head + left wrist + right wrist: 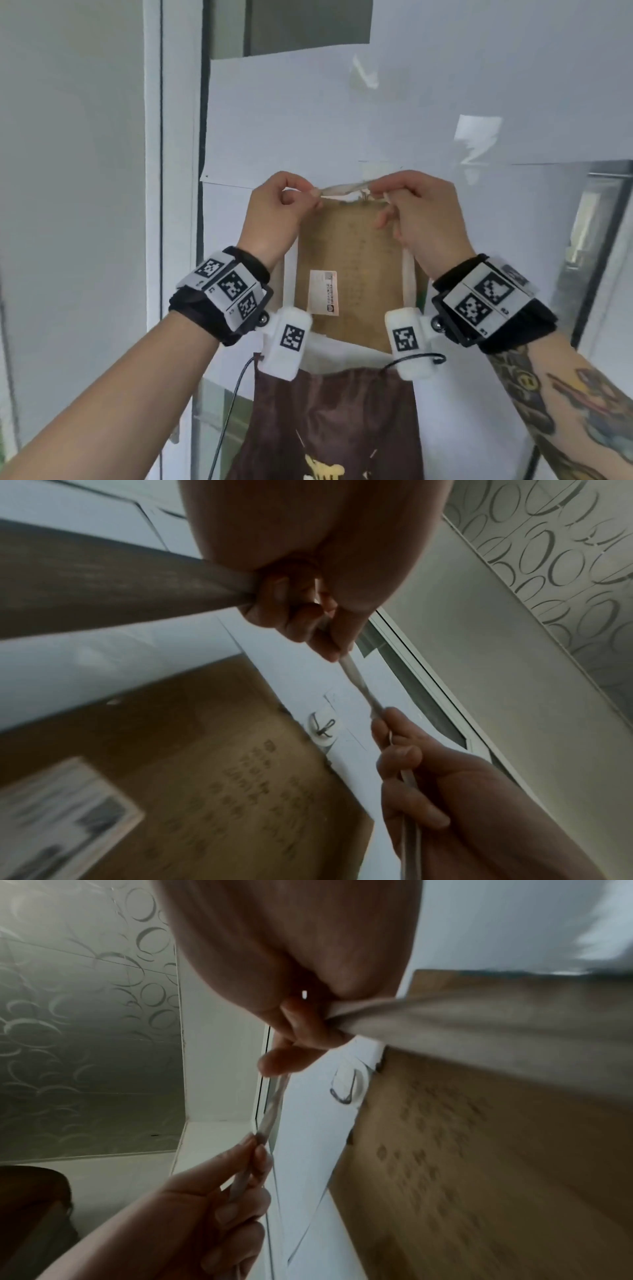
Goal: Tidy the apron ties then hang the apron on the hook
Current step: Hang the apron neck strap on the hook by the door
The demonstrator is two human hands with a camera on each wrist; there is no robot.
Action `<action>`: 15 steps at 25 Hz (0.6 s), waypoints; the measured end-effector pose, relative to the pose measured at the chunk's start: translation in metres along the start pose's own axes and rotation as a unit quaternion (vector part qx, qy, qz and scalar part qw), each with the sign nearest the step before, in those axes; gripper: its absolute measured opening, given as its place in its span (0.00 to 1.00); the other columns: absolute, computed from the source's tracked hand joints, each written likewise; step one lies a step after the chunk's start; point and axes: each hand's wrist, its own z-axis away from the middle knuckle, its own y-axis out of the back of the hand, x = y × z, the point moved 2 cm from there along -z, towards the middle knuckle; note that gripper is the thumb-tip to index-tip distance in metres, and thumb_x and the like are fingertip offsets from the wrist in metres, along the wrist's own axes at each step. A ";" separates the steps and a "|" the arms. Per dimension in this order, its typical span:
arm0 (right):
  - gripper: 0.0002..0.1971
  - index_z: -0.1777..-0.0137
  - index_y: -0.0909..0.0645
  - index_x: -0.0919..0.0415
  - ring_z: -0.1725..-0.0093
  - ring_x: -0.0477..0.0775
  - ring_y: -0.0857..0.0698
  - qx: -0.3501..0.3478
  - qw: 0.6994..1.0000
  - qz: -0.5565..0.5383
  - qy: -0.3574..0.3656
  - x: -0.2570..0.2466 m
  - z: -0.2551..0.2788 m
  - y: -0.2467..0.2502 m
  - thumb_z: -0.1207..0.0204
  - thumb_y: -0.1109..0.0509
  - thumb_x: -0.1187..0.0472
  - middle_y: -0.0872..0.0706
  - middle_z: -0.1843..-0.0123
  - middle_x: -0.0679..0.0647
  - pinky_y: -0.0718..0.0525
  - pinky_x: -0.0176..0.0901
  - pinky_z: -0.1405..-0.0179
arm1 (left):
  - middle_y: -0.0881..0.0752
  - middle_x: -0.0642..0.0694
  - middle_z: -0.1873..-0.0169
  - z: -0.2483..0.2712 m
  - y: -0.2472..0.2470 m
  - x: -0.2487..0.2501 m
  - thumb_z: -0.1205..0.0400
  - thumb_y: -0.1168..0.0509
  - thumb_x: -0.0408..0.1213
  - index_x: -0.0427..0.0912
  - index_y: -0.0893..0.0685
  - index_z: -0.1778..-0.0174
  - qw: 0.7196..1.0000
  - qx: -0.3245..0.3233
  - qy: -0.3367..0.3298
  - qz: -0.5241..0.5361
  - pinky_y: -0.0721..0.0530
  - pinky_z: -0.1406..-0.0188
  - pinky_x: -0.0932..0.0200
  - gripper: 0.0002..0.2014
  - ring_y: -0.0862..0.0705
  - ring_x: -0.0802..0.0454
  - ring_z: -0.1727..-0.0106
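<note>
Evidently the dark brown cloth apron (329,421) is soft and light, hanging limp below the wrists against the wall; its pale cream fabric neck strap (346,189) is the sensible place to take it. Both hands are raised, knuckles up. The left hand (277,209) and right hand (421,212) each pinch the strap with curled fingers, stretching it taut just in front of the small clear adhesive wall hook (322,730), not yet over it.

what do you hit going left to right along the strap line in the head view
left hand pinching the strap → the stretch of neck strap pulled taut between the hands, with the hook just under it → right hand pinching the other end.
</note>
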 end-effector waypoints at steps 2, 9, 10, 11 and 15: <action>0.17 0.56 0.12 0.53 0.77 0.47 0.16 0.037 0.997 0.058 0.027 -0.006 -0.021 0.003 0.25 0.42 0.68 0.11 0.63 0.50 0.25 0.30 0.77 | 0.15 0.41 0.66 -0.029 -0.013 0.001 0.24 0.32 0.36 0.44 0.17 0.61 1.000 -0.001 -0.018 0.014 0.29 0.73 0.67 0.02 0.27 0.61 0.77; 0.10 0.54 0.13 0.53 0.77 0.40 0.17 -0.006 0.978 0.209 -0.024 0.022 -0.016 -0.002 0.26 0.37 0.62 0.15 0.78 0.51 0.23 0.26 0.74 | 0.09 0.43 0.63 -0.047 -0.038 -0.050 0.28 0.29 0.40 0.46 0.16 0.63 0.997 -0.055 0.009 -0.061 0.19 0.60 0.56 0.03 0.14 0.51 0.62; 0.10 0.54 0.13 0.52 0.77 0.40 0.17 -0.015 0.976 0.215 -0.032 0.027 -0.010 -0.004 0.25 0.37 0.61 0.14 0.77 0.52 0.23 0.25 0.75 | 0.09 0.43 0.64 -0.043 -0.036 -0.056 0.28 0.29 0.41 0.46 0.16 0.63 0.997 -0.060 0.015 -0.055 0.21 0.62 0.57 0.04 0.16 0.53 0.64; 0.10 0.54 0.14 0.51 0.77 0.41 0.16 -0.021 0.975 0.217 -0.039 0.033 -0.005 -0.007 0.25 0.36 0.61 0.14 0.76 0.53 0.20 0.28 0.74 | 0.09 0.43 0.64 -0.039 -0.036 -0.061 0.27 0.29 0.41 0.45 0.16 0.62 0.996 -0.065 0.020 -0.049 0.22 0.63 0.58 0.04 0.17 0.55 0.66; 0.09 0.57 0.15 0.51 0.70 0.50 0.10 -0.043 0.977 0.201 -0.063 0.056 0.015 -0.018 0.25 0.37 0.61 0.10 0.68 0.54 0.09 0.54 0.57 | 0.08 0.42 0.64 -0.023 -0.035 -0.072 0.25 0.30 0.41 0.44 0.17 0.60 0.995 -0.088 0.026 -0.030 0.21 0.68 0.58 0.05 0.20 0.56 0.73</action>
